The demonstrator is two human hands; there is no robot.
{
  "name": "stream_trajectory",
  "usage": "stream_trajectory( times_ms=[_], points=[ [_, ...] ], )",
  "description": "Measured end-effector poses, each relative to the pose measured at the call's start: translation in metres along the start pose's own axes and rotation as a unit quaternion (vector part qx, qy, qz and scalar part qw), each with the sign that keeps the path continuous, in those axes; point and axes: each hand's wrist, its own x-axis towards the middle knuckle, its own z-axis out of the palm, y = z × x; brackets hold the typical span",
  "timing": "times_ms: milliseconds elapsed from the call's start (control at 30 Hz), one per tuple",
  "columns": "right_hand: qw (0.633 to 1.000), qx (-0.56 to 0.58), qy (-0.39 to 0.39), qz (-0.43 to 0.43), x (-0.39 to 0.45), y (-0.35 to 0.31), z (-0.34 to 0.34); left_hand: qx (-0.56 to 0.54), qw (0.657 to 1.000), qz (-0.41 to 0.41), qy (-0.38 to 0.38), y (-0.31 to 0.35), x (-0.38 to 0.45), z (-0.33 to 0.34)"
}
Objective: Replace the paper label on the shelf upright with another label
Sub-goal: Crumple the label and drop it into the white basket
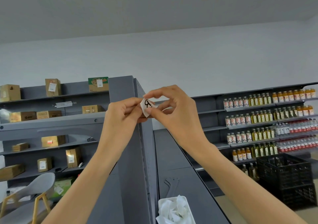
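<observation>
A small white paper label with black handwriting is pinched between both hands, just in front of the top of the grey shelf upright. My left hand grips its left edge with closed fingers. My right hand holds its right side between thumb and forefinger, the other fingers curled above. The label is curled and partly hidden by my fingertips. Whether it touches the upright I cannot tell.
A white tray of crumpled paper slips lies on the shelf below. Cardboard boxes fill the left shelves, bottles the right ones. Black crates are stacked at the right, and a grey chair stands at the lower left.
</observation>
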Motion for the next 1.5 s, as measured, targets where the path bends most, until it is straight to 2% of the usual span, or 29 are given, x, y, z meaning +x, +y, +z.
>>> stream_trajectory(
  times_ms=[133,233,467,633,700,800,933,1067,1167,1300,1400,1500],
  points=[
    [0.998,-0.051,-0.006,-0.025,-0.001,0.003,0.0,-0.116,0.989,-0.09,-0.007,0.007,-0.006,0.0],
    [0.995,-0.092,-0.004,-0.035,-0.005,0.008,0.0,-0.12,0.988,-0.091,-0.026,0.002,-0.01,0.0],
    [1.0,-0.016,-0.002,0.003,-0.038,0.017,-0.018,-0.2,0.97,-0.133,-0.024,-0.014,-0.039,0.023],
    [0.997,0.035,-0.03,0.056,-0.077,0.039,-0.039,-0.194,0.971,-0.137,-0.028,-0.031,-0.067,0.051],
    [0.993,0.062,-0.056,0.083,-0.096,0.047,-0.048,-0.213,0.963,-0.161,-0.035,-0.042,-0.083,0.061],
    [0.985,0.068,-0.08,0.135,-0.124,0.063,-0.053,-0.245,0.937,-0.244,-0.045,-0.062,-0.111,0.074],
    [0.974,0.057,-0.07,0.207,-0.162,0.093,-0.046,-0.222,0.915,-0.335,-0.04,-0.096,-0.147,0.093],
    [0.963,0.069,-0.049,0.256,-0.19,0.119,-0.035,-0.19,0.903,-0.385,-0.02,-0.121,-0.174,0.106],
    [0.956,0.074,-0.028,0.282,-0.213,0.141,-0.027,-0.207,0.888,-0.411,-0.002,-0.131,-0.193,0.112],
    [0.948,0.037,-0.009,0.315,-0.239,0.175,-0.023,-0.197,0.875,-0.443,-0.01,-0.144,-0.222,0.121],
    [0.942,-0.007,-0.019,0.335,-0.25,0.189,-0.019,-0.169,0.88,-0.442,-0.051,-0.151,-0.24,0.121],
    [0.937,-0.04,0.002,0.348,-0.256,0.199,-0.01,-0.14,0.904,-0.401,-0.054,-0.15,-0.256,0.115]
  ],
)
